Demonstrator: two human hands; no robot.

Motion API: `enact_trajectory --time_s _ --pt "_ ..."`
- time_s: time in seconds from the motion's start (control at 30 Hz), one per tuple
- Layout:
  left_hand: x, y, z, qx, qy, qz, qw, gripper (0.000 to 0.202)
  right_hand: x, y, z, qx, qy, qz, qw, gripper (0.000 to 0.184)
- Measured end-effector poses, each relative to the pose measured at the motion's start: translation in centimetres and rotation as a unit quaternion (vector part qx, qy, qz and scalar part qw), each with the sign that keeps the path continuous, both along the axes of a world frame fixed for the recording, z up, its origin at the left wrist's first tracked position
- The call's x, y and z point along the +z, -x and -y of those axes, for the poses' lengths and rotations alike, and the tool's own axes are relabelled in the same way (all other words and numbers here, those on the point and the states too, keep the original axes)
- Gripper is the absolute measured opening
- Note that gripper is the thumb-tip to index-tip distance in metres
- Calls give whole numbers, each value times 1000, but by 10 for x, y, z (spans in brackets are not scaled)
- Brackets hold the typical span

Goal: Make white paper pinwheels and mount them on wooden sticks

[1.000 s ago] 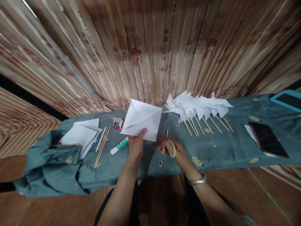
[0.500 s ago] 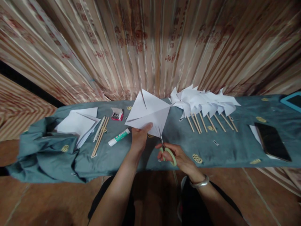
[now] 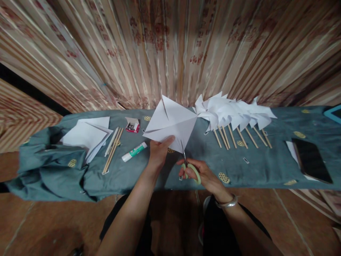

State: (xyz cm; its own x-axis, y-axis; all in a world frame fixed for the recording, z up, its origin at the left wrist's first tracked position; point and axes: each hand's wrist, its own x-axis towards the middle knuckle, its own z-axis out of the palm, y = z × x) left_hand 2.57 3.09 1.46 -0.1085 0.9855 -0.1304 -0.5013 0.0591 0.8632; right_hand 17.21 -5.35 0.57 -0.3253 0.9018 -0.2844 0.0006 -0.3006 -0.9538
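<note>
My left hand [image 3: 159, 151] pinches a square sheet of white paper [image 3: 170, 122] near its lower edge, thumb on top and the other fingers hidden underneath. Slits run inward from the sheet's top and left corners. In my right hand [image 3: 200, 171] is a pair of scissors [image 3: 195, 173] with light green handles, fingers through the loops. The blades reach over the sheet's bottom corner, pointing toward its middle. To the left of the sheet lie a glue stick [image 3: 134, 152] and a small red box [image 3: 132, 125] of metal pins.
A row of white paper pinwheels [image 3: 226, 112] on wooden sticks lies at the right. At the left are stacked white sheets [image 3: 86, 135] and several loose sticks [image 3: 113, 151]. A dark phone [image 3: 311, 160] rests near the right front edge of the green cloth [image 3: 170, 181]. Curtains [image 3: 170, 53] hang behind.
The scissors have shifted slightly at the sheet's bottom corner, their blades looking closer together. My grip on the paper is unchanged, and the whole view has moved a little.
</note>
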Motion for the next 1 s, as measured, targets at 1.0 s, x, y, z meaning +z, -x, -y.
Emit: enact_trajectory --time_s 1.0 --pt "-1 2 0 3 -5 9 1000 31 -2 3 2 -30 14 -16 999 60"
